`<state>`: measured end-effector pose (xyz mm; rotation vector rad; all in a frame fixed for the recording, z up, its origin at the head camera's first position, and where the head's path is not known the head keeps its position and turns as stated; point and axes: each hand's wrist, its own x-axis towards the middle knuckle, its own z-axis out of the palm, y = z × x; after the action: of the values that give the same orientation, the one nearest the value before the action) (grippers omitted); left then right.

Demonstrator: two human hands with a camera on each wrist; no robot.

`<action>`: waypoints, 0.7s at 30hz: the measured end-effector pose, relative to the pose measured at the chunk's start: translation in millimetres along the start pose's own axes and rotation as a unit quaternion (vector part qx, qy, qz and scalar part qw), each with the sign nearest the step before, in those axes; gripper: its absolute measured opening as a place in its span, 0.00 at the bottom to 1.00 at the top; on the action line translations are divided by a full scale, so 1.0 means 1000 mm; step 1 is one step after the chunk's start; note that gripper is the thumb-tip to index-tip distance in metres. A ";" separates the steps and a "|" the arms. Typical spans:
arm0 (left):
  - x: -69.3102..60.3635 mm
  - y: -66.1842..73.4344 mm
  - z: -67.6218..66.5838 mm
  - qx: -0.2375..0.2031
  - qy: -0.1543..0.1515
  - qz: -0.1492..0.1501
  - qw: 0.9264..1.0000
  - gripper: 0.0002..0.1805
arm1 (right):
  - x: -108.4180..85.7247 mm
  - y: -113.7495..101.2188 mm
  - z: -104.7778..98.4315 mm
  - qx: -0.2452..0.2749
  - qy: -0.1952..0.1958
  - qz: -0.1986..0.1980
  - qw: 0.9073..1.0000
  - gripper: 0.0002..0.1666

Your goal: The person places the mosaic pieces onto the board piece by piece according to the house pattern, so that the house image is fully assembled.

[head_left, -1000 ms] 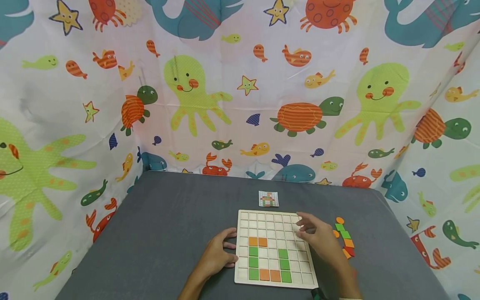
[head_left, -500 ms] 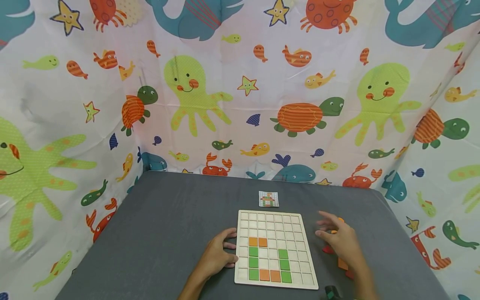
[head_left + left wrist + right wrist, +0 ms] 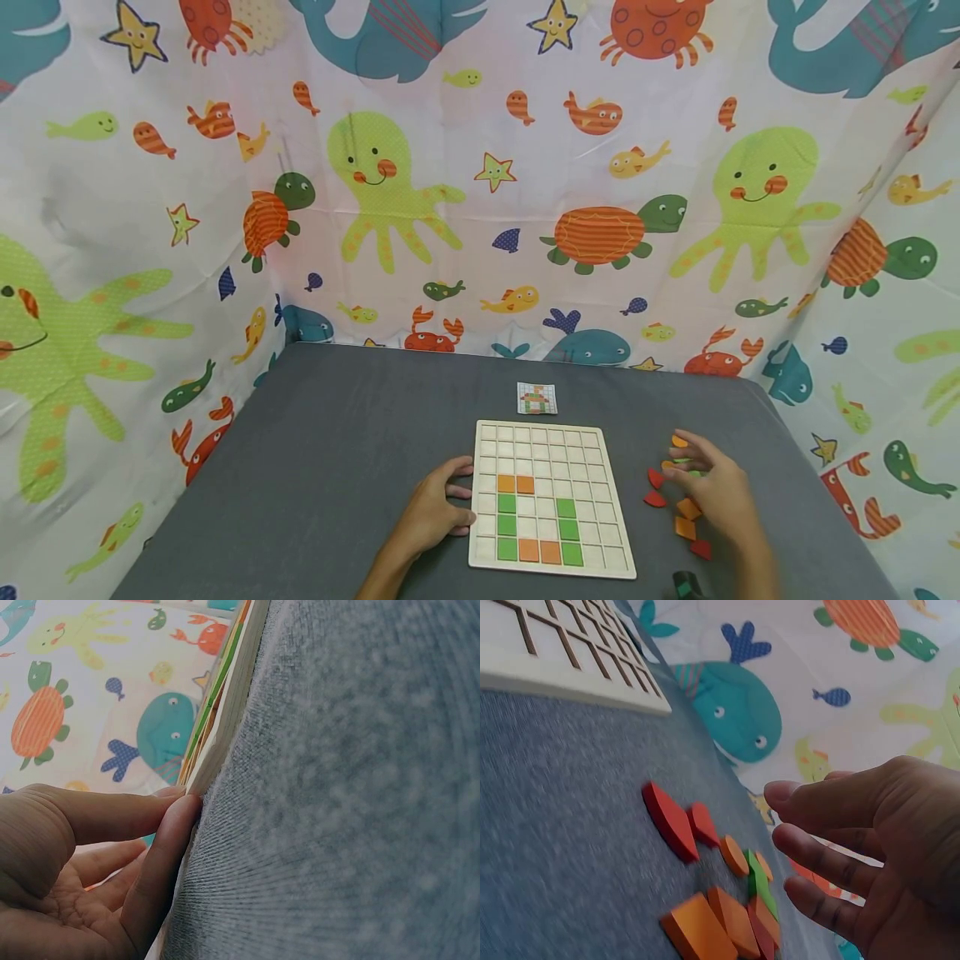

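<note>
My left hand (image 3: 437, 510) rests at the left edge of a pale wooden grid board (image 3: 592, 560), thumb and fingertips touching its rim. In the left wrist view, fairly straight fingers (image 3: 112, 814) meet the board's side (image 3: 232, 697). Green square tiles (image 3: 507, 525) and orange square tiles (image 3: 539, 551) sit in some of the cells. My right hand (image 3: 716, 483) hovers over loose pieces right of the board, fingers slightly bent and parted, no piece visible in them. In the right wrist view, red pieces (image 3: 670, 823), orange squares (image 3: 697, 928) and a green piece (image 3: 757, 881) lie below it.
A small printed card (image 3: 537, 398) with a coloured grid pattern lies behind the board. A dark object (image 3: 686, 585) shows at the lower edge by the right wrist. Grey cloth (image 3: 360, 417) covers the table, and a sea-animal curtain (image 3: 480, 208) hangs around it.
My right hand has moved right, from above the board's upper right corner to over the loose pieces. Red and orange pieces formerly behind the arm now show. The left hand stays put.
</note>
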<state>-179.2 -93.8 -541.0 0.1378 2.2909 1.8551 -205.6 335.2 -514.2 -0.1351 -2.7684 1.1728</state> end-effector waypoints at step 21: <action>0.000 -0.002 0.000 0.005 -0.002 0.002 1.000 0.46 | 0.003 0.032 -0.019 -0.029 -0.007 0.101 0.994 0.47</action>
<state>-179.1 -93.9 -543.2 0.1465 2.2985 1.8440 -204.2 371.5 -523.8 -0.4227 -2.8572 1.1391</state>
